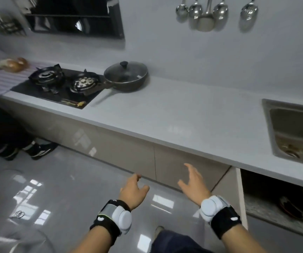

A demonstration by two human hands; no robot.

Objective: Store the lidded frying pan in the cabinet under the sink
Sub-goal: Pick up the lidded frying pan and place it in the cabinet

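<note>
A dark frying pan (pixel 128 83) with a glass lid and black knob sits on the white countertop (pixel 174 114) just right of the gas stove, its handle pointing toward the front left. The steel sink (pixel 293 128) is at the far right. Below it the cabinet (pixel 278 196) stands open, its door (pixel 239 194) swung outward, with dark items inside. My left hand (pixel 133 191) and my right hand (pixel 193 183) hover low in front of the shut cabinet doors, fingers apart, holding nothing. Both are far from the pan.
A black two-burner gas stove (pixel 61 84) lies left of the pan. Onions (pixel 13 65) rest on a striped cloth at the far left. Ladles (pixel 207 13) hang on the wall. Another person's feet (pixel 37 148) stand on the glossy floor at left.
</note>
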